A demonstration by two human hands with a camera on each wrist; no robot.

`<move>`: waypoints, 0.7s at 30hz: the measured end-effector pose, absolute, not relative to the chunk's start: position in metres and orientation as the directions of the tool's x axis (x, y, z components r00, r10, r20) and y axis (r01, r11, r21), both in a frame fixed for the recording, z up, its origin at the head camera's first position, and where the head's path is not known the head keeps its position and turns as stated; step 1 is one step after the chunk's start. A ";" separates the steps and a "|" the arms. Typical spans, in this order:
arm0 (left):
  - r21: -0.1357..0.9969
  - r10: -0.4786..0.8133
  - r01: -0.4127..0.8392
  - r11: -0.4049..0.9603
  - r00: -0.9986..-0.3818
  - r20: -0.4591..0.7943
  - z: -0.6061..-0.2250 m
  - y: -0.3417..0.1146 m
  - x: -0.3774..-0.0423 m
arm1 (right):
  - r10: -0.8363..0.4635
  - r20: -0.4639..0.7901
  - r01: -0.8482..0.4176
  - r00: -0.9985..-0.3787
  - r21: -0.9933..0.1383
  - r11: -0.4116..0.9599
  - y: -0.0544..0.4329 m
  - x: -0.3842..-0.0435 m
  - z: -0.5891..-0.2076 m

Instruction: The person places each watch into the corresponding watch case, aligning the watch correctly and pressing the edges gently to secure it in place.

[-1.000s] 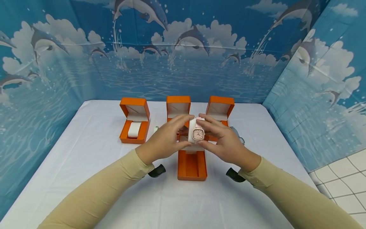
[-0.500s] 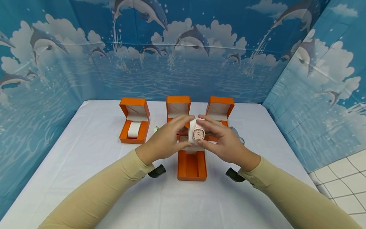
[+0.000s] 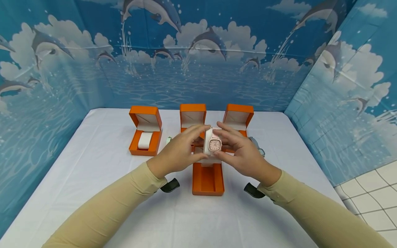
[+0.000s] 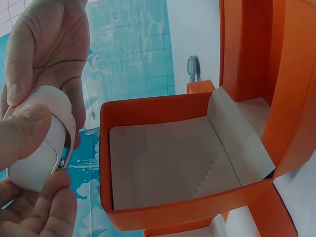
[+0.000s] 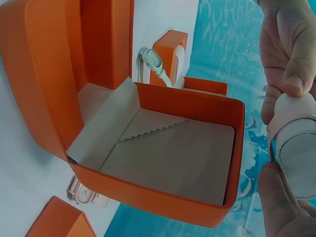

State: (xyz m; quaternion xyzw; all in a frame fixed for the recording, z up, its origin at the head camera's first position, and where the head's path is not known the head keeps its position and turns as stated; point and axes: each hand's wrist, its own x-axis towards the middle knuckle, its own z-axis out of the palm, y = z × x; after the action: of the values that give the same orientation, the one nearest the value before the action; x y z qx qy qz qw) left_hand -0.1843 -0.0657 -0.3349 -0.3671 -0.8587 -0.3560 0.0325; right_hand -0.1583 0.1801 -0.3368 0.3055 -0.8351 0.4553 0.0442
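Left hand [image 3: 178, 151] and right hand [image 3: 244, 153] together pinch a pink watch [image 3: 215, 145] on its white cushion [image 4: 33, 167], raised near the open lid [image 4: 160, 163] of the nearest orange box [image 3: 208, 193]. Light, even fingertip pressure probably steadies the strap [image 4: 60, 112] best.

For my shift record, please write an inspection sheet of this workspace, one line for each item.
Surface: white tablecloth, lightly creased.
Job's things: pink watch around white cushion, held by the open front box.
Clutter: three open rear boxes; green watch, grey watch, another pale watch.
Grippers: left hand and right hand together hold the cushion with the watch.
Cables: nothing seen.
Surroundings: dolphin-print curtain behind and at both sides; white tiles at right.
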 end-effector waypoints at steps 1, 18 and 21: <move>0.585 0.606 0.654 0.479 -0.729 0.319 -0.335 -0.066 -0.184 | -0.465 0.359 -0.553 -0.809 -0.734 0.394 0.180 -0.158 -0.337; 0.602 0.604 0.650 0.463 -0.729 0.322 -0.331 -0.063 -0.183 | -0.451 0.380 -0.553 -0.808 -0.754 0.355 0.179 -0.157 -0.336; 0.614 0.610 0.650 0.447 -0.724 0.322 -0.332 -0.063 -0.182 | -0.458 0.376 -0.552 -0.806 -0.757 0.350 0.179 -0.157 -0.336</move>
State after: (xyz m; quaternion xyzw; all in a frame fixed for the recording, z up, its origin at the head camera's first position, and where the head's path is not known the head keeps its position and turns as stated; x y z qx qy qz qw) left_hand -0.1823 -0.0633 -0.3323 -0.3705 -0.8503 -0.3729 0.0271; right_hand -0.1567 0.1792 -0.3365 0.3079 -0.8202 0.4796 0.0490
